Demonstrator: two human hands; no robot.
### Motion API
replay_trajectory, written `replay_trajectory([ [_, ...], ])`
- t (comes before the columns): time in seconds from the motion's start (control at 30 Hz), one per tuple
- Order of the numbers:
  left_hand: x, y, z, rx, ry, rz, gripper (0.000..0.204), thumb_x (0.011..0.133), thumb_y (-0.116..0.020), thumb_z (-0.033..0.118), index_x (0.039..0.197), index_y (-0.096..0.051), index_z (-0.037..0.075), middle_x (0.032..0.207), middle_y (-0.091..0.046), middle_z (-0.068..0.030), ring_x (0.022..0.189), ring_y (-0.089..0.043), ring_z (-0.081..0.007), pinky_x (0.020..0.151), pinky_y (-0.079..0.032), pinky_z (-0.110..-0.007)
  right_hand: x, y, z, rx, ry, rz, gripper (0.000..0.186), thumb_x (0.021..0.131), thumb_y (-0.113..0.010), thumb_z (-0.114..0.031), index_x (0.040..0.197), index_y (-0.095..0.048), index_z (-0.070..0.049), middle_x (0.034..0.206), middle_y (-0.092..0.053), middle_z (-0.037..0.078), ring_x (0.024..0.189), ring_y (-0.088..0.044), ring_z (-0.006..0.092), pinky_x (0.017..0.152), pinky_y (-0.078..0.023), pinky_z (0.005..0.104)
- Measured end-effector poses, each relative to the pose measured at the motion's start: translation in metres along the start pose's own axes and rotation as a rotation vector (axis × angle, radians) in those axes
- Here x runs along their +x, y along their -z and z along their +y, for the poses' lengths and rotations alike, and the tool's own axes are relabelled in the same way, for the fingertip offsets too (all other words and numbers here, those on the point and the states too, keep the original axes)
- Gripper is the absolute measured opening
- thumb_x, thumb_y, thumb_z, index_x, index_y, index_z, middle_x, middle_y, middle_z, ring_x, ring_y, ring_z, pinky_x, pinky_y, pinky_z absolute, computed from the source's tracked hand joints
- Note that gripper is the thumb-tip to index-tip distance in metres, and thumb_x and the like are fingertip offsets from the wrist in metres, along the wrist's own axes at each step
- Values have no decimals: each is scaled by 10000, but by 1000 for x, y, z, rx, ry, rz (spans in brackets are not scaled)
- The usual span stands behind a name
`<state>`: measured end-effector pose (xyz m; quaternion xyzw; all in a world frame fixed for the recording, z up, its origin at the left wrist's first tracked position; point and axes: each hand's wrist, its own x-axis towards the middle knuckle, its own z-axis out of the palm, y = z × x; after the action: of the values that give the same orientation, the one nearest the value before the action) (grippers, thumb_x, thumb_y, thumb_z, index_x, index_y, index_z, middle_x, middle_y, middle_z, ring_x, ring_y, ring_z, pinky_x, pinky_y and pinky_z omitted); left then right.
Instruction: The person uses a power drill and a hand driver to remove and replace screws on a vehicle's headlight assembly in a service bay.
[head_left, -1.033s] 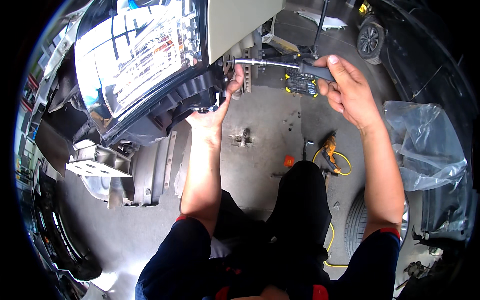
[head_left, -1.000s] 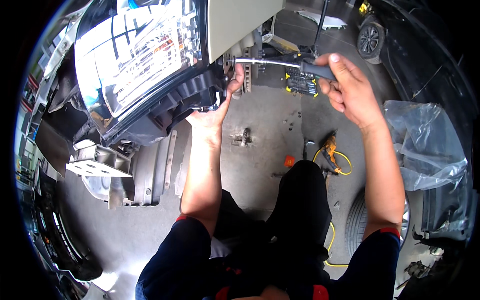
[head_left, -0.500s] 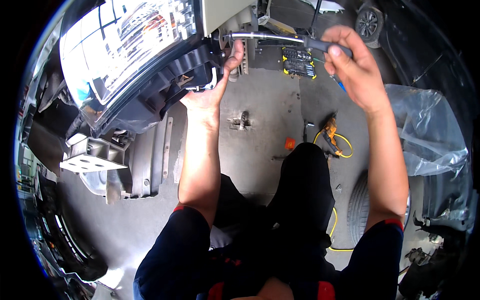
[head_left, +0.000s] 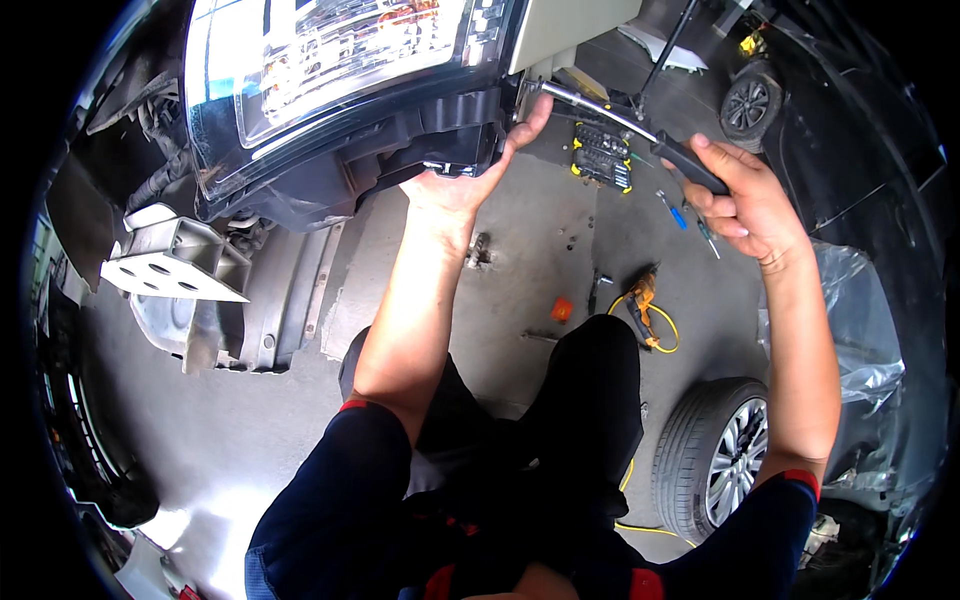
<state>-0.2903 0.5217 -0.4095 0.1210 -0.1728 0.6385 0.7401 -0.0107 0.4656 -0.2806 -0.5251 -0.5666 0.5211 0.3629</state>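
Shafted tool (head_left: 630, 124) points upper-left, long axis slanting; right fingers (head_left: 722, 207) pinching handle (head_left: 690, 164), left fingers (head_left: 534, 122) unclear.

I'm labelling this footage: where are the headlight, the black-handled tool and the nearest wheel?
Headlight (head_left: 350, 75): head view, on its clear lens.
Black-handled tool (head_left: 687, 161): head view, on its dark handle.
Nearest wheel (head_left: 686, 460): head view, on its tire tread.

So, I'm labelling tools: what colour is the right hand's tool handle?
The tool handle is dark grey, nearly black; head view shows it.
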Motion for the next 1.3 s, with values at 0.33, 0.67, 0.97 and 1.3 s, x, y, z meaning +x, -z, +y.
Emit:
replay_trajectory([
  [0.33,3,5,2,28,7,-147,667,942,-476,663,1422,-573,211,1444,-597,-40,1342,-539,-256,1173,-234,-713,24,19,-1,-48,-105,-428,412,1071,-586,-286,1333,-611,31,720,-507,6,551,-370,1,410,-274,153],
  [0.67,1,37,19,-70,92,-263,707,999,-320,652,1470,-482,150,1501,-519,-105,1378,-458,-335,1173,-230,-680,20,-16,43,-1273,1200,482,428,852,-790,-138,1273,-717,-170,913,-630,75,800,-628,275,722,-530,354],
  [0.97,-3,9,12,98,-18,64,724,953,-382,695,1323,-558,98,1334,-596,-107,1258,-515,-352,1098,-324,-692,37,-11,50,-1019,927,245,410,907,-755,-151,1312,-694,-159,949,-671,82,821,-643,299,742,-543,359],
  [1.3,0,29,14,131,63,-77,729,974,-360,682,1411,-544,127,1470,-546,-114,1357,-481,-359,1149,-278,-706,42,9,37,-527,450,-177,371,1022,-669,-147,1361,-636,-2,1114,-720,66,1031,-617,96,931,-500,265],
])
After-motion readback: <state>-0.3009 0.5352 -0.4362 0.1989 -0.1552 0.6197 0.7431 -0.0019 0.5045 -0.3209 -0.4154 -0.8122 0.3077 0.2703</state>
